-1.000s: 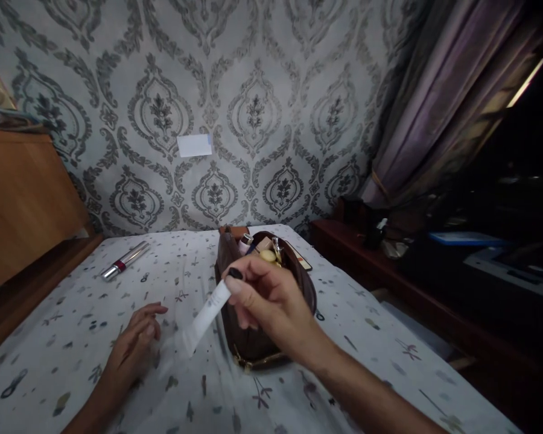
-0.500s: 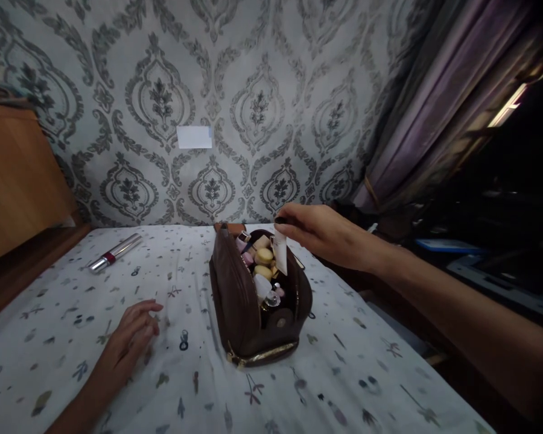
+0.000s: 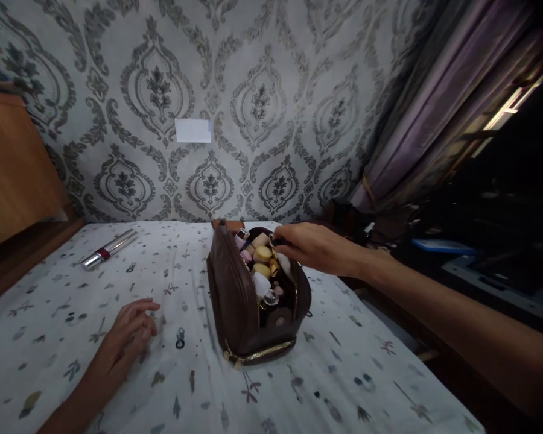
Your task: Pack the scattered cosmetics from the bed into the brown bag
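A brown makeup bag (image 3: 233, 295) stands unzipped on the patterned white cloth (image 3: 185, 398). Inside it are several small items, among them yellow round pieces (image 3: 262, 254), a white rounded piece (image 3: 261, 283) and a clear-topped bottle (image 3: 270, 298). My right hand (image 3: 310, 246) reaches over the bag's far right rim, fingers pinched on a small white tube (image 3: 286, 265), which is partly down in the bag along its right wall. My left hand (image 3: 129, 334) rests on the cloth left of the bag, fingers loosely apart, holding nothing.
A silver tube with a red band (image 3: 110, 249) lies at the far left of the cloth. A wooden cabinet (image 3: 18, 169) stands at the left edge. The patterned wall (image 3: 235, 108) rises behind, and a purple curtain (image 3: 416, 132) hangs at the right.
My right hand has lowered, bringing the white tube down from above the bag's rim into the bag. The left hand stays on the cloth. The view has shifted slightly.
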`<action>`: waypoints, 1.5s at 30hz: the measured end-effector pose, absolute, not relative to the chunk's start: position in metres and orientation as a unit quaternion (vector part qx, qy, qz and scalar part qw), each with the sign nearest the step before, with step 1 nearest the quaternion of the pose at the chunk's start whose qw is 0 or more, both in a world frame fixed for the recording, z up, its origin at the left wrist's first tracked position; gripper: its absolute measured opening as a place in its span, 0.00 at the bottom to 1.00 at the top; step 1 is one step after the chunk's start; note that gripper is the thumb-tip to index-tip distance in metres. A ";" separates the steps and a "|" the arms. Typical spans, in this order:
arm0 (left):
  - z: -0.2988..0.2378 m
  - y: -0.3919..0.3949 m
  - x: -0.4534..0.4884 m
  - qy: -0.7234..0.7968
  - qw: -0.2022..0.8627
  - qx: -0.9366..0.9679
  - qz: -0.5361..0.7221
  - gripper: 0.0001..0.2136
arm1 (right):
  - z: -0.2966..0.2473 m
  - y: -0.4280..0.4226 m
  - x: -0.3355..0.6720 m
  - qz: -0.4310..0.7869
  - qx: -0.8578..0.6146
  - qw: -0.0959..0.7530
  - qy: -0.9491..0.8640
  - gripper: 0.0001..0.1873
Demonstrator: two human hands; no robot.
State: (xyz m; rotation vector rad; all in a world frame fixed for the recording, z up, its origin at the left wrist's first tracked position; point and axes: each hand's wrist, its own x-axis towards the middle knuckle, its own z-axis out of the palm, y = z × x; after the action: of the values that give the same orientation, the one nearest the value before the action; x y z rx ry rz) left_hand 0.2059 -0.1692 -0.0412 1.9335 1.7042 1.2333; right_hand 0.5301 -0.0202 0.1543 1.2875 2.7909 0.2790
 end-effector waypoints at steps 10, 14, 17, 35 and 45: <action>-0.044 -0.169 0.207 0.585 0.138 0.670 0.435 0.17 | 0.143 -0.015 0.529 0.110 0.407 0.054 0.905 0.15; -0.056 -0.165 0.197 0.571 0.118 0.694 0.422 0.15 | 0.144 -0.015 0.527 0.112 0.407 0.065 0.904 0.15; -0.056 -0.164 0.197 0.571 0.114 0.698 0.417 0.14 | 0.145 -0.016 0.524 0.113 0.405 0.071 0.904 0.16; -0.043 -0.170 0.210 0.585 0.117 0.677 0.431 0.17 | 0.147 -0.024 0.511 0.034 0.404 0.038 0.913 0.10; -0.049 -0.169 0.209 0.591 0.124 0.671 0.431 0.17 | 0.149 -0.029 0.524 0.003 0.417 -0.004 0.909 0.15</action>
State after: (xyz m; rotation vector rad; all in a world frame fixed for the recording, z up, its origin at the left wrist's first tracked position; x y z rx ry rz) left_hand 0.2092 -0.1685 -0.0493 1.9549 1.7226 1.2566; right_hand 0.5237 -0.0289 0.1493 1.3127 2.8636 0.0109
